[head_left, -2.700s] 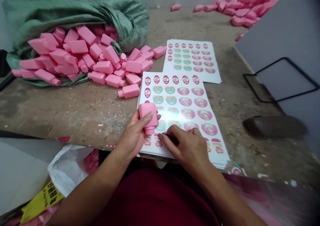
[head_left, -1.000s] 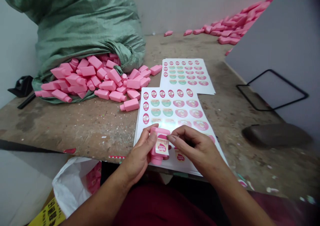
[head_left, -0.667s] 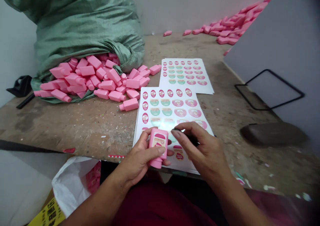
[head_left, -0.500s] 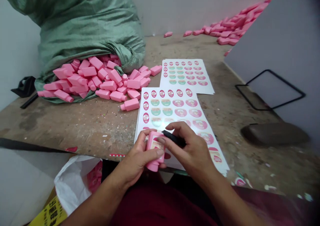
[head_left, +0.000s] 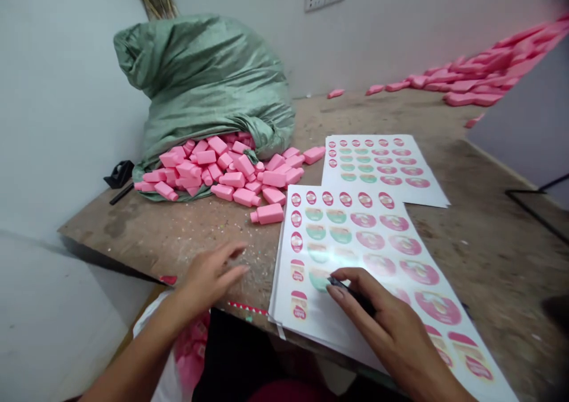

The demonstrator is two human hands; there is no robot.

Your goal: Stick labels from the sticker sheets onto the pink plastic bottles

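My left hand (head_left: 213,274) is over the table's front edge with its fingers apart and nothing in them. Between the thumb and fingers of my right hand (head_left: 377,316) is a black tool (head_left: 355,295), its tip over the front sticker sheets (head_left: 278,283). These sheets carry rows of pink and green labels. A second stack of sticker sheets (head_left: 427,194) lies behind them. One pink bottle (head_left: 269,214) rests on its side by the front sheets' left edge, in front of a heap of pink bottles (head_left: 232,179).
A green sack (head_left: 213,88) stands at the back left, bottles spilling from its mouth. More pink bottles (head_left: 489,79) are piled at the back right. Below the table edge is a white bag (head_left: 166,378) with pink bottles inside. A black dispenser-like object (head_left: 118,174) sits at the left edge.
The pink bottle is gone from my left hand, which has opened and moved left. My right hand, still with the black tool, is now over the front sheets. The view has shifted left.
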